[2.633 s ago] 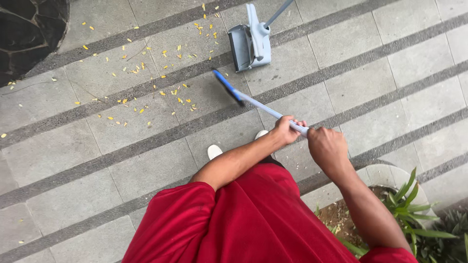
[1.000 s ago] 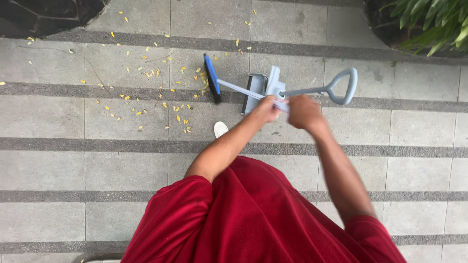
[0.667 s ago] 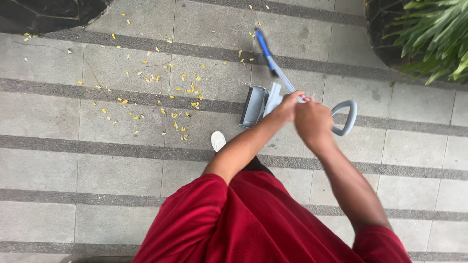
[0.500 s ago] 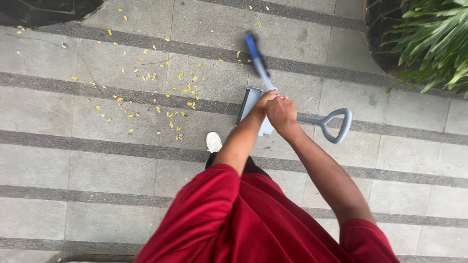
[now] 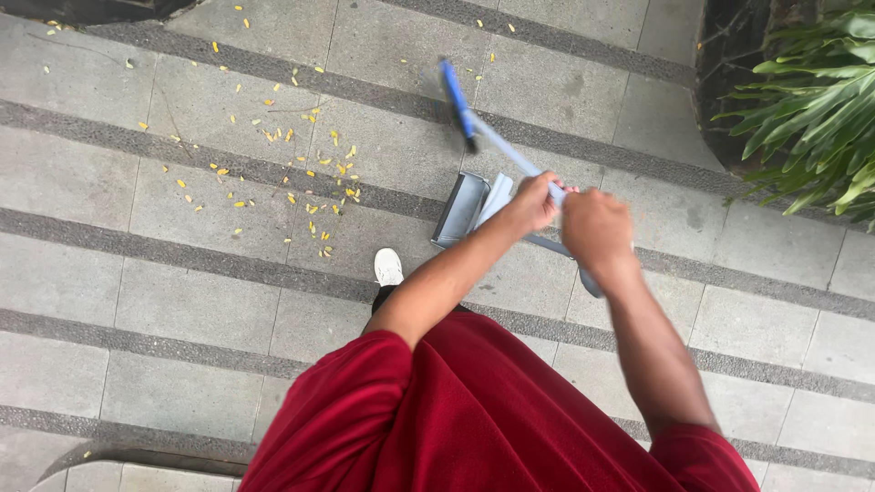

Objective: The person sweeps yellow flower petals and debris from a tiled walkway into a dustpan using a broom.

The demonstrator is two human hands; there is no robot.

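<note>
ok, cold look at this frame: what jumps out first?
Both hands, left hand and right hand, meet at centre right on a pale broom handle whose blue head points up and away. Just below it a grey dustpan sits on the paving, and yellow petals are scattered to the left. The red shirt fills the bottom.

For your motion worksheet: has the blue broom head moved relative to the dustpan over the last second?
Yes. The broom head has swung from the left of the dustpan to beyond its far end, away from the person.

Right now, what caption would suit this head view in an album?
Both hands, left hand and right hand, grip a blue-headed broom above a grey dustpan, near scattered yellow petals.
</note>
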